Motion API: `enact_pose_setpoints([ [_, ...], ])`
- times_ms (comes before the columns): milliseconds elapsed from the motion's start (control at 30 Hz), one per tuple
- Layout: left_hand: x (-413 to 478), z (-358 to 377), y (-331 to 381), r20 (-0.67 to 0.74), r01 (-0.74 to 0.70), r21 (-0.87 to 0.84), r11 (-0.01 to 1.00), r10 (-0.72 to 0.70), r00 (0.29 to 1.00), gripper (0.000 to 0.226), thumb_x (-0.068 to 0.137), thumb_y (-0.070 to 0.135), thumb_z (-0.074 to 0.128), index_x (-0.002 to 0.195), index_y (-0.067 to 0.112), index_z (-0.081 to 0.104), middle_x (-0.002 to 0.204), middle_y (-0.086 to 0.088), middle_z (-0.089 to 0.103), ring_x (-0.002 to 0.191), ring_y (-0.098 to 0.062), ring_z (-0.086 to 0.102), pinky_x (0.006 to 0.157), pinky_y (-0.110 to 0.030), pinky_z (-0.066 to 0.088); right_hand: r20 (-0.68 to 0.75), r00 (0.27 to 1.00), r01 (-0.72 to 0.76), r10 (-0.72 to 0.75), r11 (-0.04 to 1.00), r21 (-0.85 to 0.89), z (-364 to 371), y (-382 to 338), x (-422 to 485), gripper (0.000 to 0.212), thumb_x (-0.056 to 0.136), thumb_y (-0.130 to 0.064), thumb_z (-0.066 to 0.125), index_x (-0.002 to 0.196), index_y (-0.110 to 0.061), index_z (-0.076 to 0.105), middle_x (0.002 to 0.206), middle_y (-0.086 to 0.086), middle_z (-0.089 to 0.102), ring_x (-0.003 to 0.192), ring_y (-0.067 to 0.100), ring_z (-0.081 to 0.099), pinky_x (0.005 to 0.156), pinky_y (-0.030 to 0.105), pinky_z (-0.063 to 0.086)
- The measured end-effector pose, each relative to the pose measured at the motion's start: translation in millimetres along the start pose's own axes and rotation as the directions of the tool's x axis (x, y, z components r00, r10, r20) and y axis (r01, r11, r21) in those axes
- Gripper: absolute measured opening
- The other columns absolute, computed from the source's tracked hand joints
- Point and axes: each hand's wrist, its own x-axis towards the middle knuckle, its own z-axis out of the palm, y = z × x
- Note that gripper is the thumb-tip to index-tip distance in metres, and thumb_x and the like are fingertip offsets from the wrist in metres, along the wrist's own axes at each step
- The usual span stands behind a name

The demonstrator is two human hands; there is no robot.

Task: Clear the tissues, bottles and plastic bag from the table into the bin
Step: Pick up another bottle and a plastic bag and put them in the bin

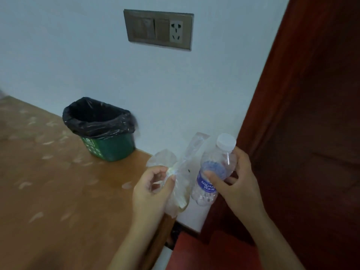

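We hold the plastic bag (175,178) pinched in our left hand (153,190) and the bottle (212,168) gripped in our right hand (233,184), both past the table's (58,191) edge. The bin (101,129) stands well apart; a loose toss could miss.

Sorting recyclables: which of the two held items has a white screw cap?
The clear plastic water bottle in the right hand; the left hand holds a capless crumpled clear plastic bag.
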Motion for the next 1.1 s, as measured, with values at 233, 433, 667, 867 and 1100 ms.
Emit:
enact_pose_setpoints([
  [233,43,-4,-16,-0.207,0.029,0.054,0.998,-0.017,0.978,0.017,0.076,0.001,0.071,0.075,0.015,0.062,0.068,0.01,0.061,0.066,-0.004,0.055,0.062,-0.014,0.043,0.196,0.979,0.037,-0.048,0.998,0.059,41,7,73,0.075,0.066,-0.021,0.08,0.128,-0.031,0.039,0.121,-0.011,0.051,0.111,0.007,0.052,0.088,0.035,0.051],
  [433,80,-7,-24,-0.398,0.09,0.126,0.988,-0.033,0.917,0.016,0.076,0.002,0.069,0.074,0.016,0.062,0.071,0.002,0.062,0.067,-0.009,0.056,0.062,-0.017,0.045,0.364,0.925,0.086,-0.11,0.993,0.081,75,10,133,0.075,0.066,-0.026,0.078,0.129,-0.032,0.038,0.115,-0.024,0.048,0.111,0.01,0.052,0.086,0.036,0.052],
  [667,99,-25,-33,-0.562,0.154,0.136,0.979,-0.052,0.825,0.012,0.077,0.005,0.069,0.075,0.015,0.063,0.071,0.002,0.061,0.065,-0.009,0.055,0.063,-0.023,0.046,0.514,0.844,0.113,-0.154,0.987,0.111,123,6,177,0.069,0.069,-0.025,0.076,0.124,-0.036,0.036,0.114,-0.021,0.047,0.11,0.011,0.049,0.085,0.035,0.052],
  [867,122,-61,-31,-0.607,0.135,0.14,0.981,-0.023,0.795,0.012,0.077,0.004,0.069,0.074,0.013,0.062,0.068,0.003,0.058,0.06,-0.004,0.052,0.057,-0.015,0.043,0.547,0.814,0.149,-0.192,0.981,0.123,165,-6,185,0.071,0.07,-0.026,0.076,0.127,-0.034,0.035,0.13,-0.005,0.048,0.114,0.017,0.05,0.086,0.042,0.052],
  [1100,163,-101,-24,-0.569,0.088,0.16,0.983,0.019,0.822,0.013,0.078,0.009,0.069,0.074,0.019,0.061,0.069,0.008,0.058,0.063,-0.002,0.053,0.06,-0.018,0.044,0.499,0.834,0.185,-0.233,0.972,0.144,197,-24,194,0.07,0.069,-0.026,0.076,0.122,-0.039,0.033,0.12,-0.013,0.048,0.109,0.008,0.049,0.087,0.036,0.051],
])
